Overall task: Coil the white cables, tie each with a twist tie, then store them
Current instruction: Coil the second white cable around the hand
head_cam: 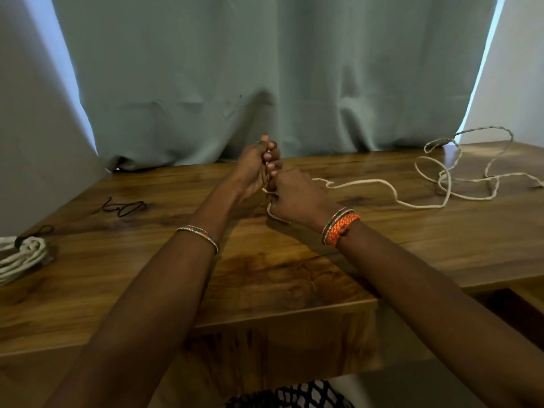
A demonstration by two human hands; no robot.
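A long white cable [382, 189] trails in loose loops across the right half of the wooden table [265, 275] and runs to my hands at the middle back. My left hand [256, 169] is raised with fingers curled round the cable's end. Just right of it and lower, my right hand [294, 195] grips the cable, and a short loop hangs below its fist. A coiled white cable [23, 257] bound with a dark tie lies at the table's left edge. Dark twist ties [123, 207] lie on the table at the left.
A grey-green curtain [265, 83] hangs right behind the table's back edge. The table's front edge steps down to a lower panel. The cable's far loops [471, 136] reach the back right corner.
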